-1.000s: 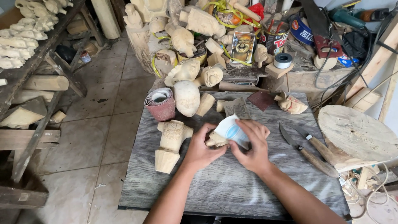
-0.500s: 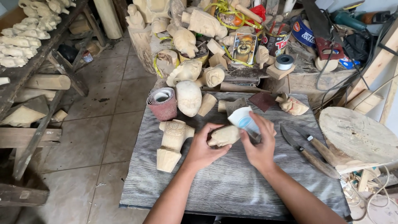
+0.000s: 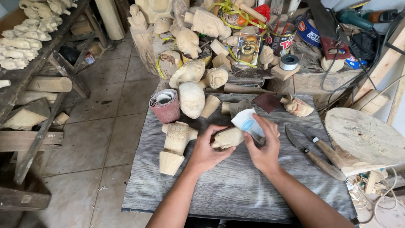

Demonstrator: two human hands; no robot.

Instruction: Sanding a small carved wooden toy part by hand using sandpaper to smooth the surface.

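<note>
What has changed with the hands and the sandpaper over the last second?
The right hand swung the sandpaper sheet from over the small wooden carving up to its far end. The left hand kept its grip on the carving. The sandpaper roll and two knives stayed put.

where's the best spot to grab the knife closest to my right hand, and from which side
Probably by the wooden handle, coming from above on the near right. The knife lies flat on the grey board, blade pointing up-left toward the right hand and handle trailing down-right. A second knife lies just beyond it, so fingers should close over the handle's far end, away from the blade.
</note>
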